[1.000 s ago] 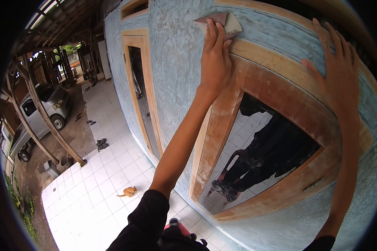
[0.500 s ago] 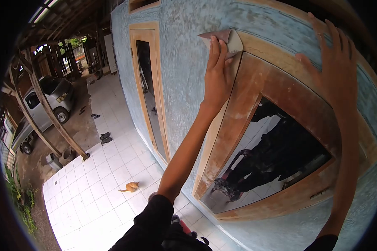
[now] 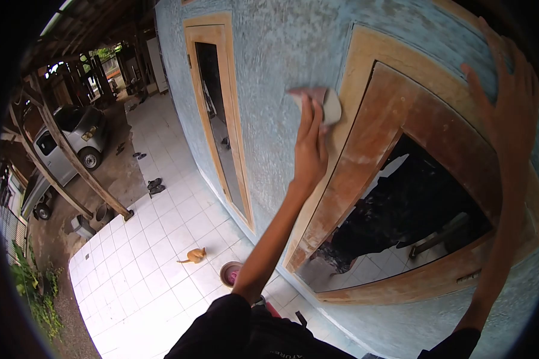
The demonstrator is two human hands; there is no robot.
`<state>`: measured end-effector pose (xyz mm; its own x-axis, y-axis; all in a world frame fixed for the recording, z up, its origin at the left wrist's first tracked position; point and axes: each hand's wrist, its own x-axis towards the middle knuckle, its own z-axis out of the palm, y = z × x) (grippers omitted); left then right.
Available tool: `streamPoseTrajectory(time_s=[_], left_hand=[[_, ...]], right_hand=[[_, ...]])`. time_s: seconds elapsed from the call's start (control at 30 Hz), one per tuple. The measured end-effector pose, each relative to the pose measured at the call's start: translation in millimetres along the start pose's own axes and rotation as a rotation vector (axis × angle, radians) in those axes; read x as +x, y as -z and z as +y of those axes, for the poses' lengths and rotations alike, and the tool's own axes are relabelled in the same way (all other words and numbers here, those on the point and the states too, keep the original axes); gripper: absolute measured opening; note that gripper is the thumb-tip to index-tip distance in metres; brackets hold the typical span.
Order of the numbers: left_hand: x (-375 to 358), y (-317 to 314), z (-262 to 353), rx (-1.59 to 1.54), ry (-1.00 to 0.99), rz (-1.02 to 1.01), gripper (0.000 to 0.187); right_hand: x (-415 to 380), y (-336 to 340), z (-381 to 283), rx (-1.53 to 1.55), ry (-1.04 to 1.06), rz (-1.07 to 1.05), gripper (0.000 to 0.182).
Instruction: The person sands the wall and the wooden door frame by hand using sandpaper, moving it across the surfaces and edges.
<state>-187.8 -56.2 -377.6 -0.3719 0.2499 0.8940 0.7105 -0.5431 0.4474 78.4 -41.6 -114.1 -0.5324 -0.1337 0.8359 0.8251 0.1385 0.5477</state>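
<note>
My left hand (image 3: 311, 146) presses a folded sheet of sandpaper (image 3: 331, 106), reddish on one side and pale on the other, against the left edge of the window's light wooden frame (image 3: 360, 51). The sheet is slightly blurred. High on the right, my right hand (image 3: 512, 102) lies with fingers spread on the blue wall (image 3: 269, 54) above the window and holds nothing. Between my arms is the reddish-brown window sash (image 3: 380, 113) with dark reflective glass (image 3: 413, 203).
A narrow window (image 3: 242, 179) stands farther left. On the white tiled floor (image 3: 132, 287) are an orange cat (image 3: 194, 255), a round basin (image 3: 229, 273) and dark shoes (image 3: 156, 186). A silver vehicle (image 3: 66, 149) is parked beyond leaning wooden posts (image 3: 72, 155).
My left hand and the sandpaper have moved down from the frame's top corner to its left side. The view has shifted, and the basin now shows beside my left arm.
</note>
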Motion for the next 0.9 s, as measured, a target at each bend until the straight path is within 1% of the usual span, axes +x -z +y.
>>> streamPoseTrajectory(time_s=[0.03, 0.07, 0.1, 0.13, 0.2, 0.23, 0.3, 0.33, 0.4, 0.5, 0.6, 0.67, 0.83, 0.9], left_hand=[[-20, 0, -4, -0.019, 0.052, -0.001, 0.050], [-36, 0, -10, -0.038, 0.107, -0.003, 0.051], [-40, 1, -12, -0.038, 0.120, -0.010, 0.051], [-41, 1, -13, -0.021, 0.121, -0.021, 0.052], [-36, 2, -12, -0.005, 0.133, -0.034, 0.053], [-25, 3, -7, -0.033, 0.137, -0.030, 0.053], [-11, 5, 3, -0.063, 0.144, -0.027, 0.053], [-7, 4, 8, -0.073, 0.133, -0.023, 0.053], [-10, 4, 11, -0.089, 0.107, -0.036, 0.055], [-51, 2, 0, -0.036, 0.092, -0.079, 0.057], [-79, -2, -7, -0.063, 0.152, -0.060, 0.057], [-79, -4, -10, -0.067, 0.182, -0.052, 0.058], [-53, -5, -1, -0.108, 0.185, -0.023, 0.058], [-62, -8, -2, -0.098, 0.178, -0.031, 0.058]], right_hand=[[2, 0, 2, 0.006, 0.001, -0.013, 0.075], [7, -2, 7, 0.110, 0.094, 0.031, 0.075], [11, -6, 12, 0.215, 0.187, 0.077, 0.079], [12, -15, 18, 0.220, 0.192, 0.066, 0.079], [13, -31, 27, 0.118, 0.296, 0.268, 0.074], [12, -28, 24, 0.123, 0.301, 0.260, 0.074], [10, -21, 20, 0.064, 0.211, 0.244, 0.088], [11, -22, 17, 0.065, 0.215, 0.240, 0.088], [12, -22, 13, 0.060, 0.254, 0.236, 0.084], [10, -22, 8, 0.055, 0.312, 0.220, 0.080], [5, -24, 2, 0.067, 0.390, 0.189, 0.076], [4, -28, -2, 0.074, 0.440, 0.180, 0.073], [11, -36, -4, 0.072, 0.547, 0.183, 0.069], [13, -40, -4, 0.072, 0.584, 0.181, 0.068]])
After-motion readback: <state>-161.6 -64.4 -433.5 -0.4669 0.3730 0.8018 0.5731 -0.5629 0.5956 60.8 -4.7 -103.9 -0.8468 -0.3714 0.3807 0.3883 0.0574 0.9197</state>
